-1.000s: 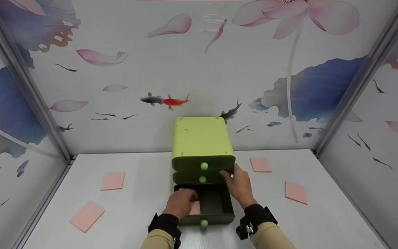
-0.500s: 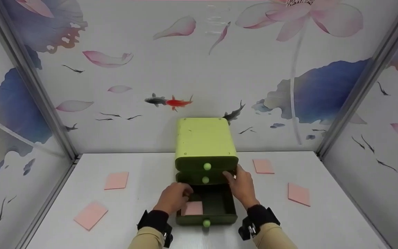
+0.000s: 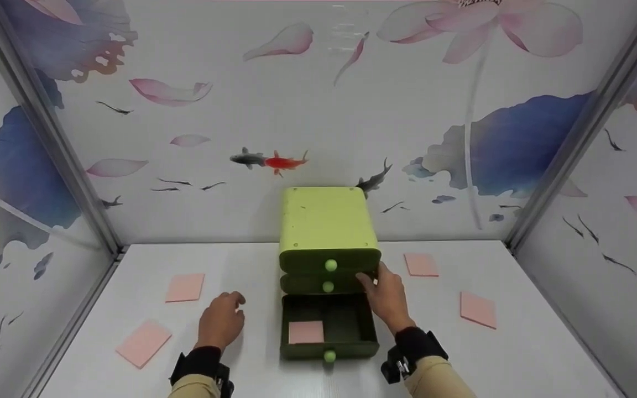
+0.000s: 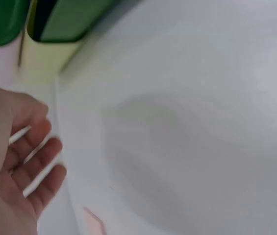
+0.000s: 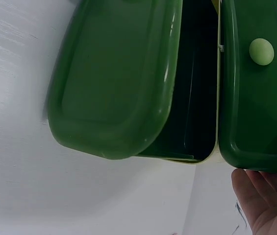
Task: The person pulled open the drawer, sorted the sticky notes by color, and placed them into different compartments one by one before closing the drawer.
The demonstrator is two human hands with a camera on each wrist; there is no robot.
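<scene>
A small lime-green drawer cabinet [image 3: 327, 218] with dark green drawer fronts and pale round knobs stands at the back of the table. Its bottom drawer [image 3: 346, 350] is pulled out, and a pink square pad of sticky notes [image 3: 306, 333] lies inside at the left. My right hand [image 3: 389, 298] grips the cabinet's right side at the middle drawer [image 5: 256, 98], thumb at the front and fingers along the side. Left of the cabinet, my left hand [image 3: 222, 320] is over the table with loosely bent fingers and nothing in it.
Two more pink pads, one farther back [image 3: 184, 288] and another pad [image 3: 143, 344] nearer, lie on the left of the white table [image 3: 257, 376]. On the right lie a back pad [image 3: 421, 265] and a nearer pad [image 3: 478, 310]. Patterned panels enclose the table's back and sides.
My left hand has come out of the bottom drawer and moved left over the table, leaving the pink pad uncovered inside. My right hand keeps its place at the cabinet.
</scene>
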